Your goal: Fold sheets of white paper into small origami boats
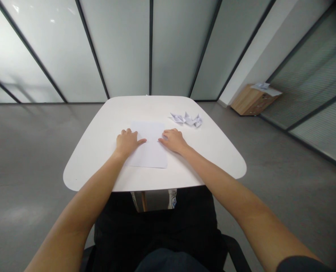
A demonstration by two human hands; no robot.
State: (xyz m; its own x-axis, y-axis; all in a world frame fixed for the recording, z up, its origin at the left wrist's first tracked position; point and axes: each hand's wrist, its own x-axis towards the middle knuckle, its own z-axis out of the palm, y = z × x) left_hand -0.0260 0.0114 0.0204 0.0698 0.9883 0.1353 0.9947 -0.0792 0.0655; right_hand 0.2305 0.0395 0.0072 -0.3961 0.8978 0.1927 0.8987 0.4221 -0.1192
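Observation:
A flat white sheet of paper [150, 156] lies on the white table in front of me. My left hand [127, 142] rests at the sheet's left edge, with its thumb stretched inward over the paper and its other fingers lying forward. At the right edge, my right hand [174, 140] touches the paper, its thumb pointing left and its fingers bent a little. Neither hand grips anything that I can see. Beyond my right hand sit several folded white paper figures [186, 119], close together in a row.
The table [92, 151] has rounded corners and its front edge is just before my lap. A wooden cabinet [254, 100] with papers on top stands on the floor at the far right. Frosted glass panels [122, 45] rise behind the table. Black chair arms flank me.

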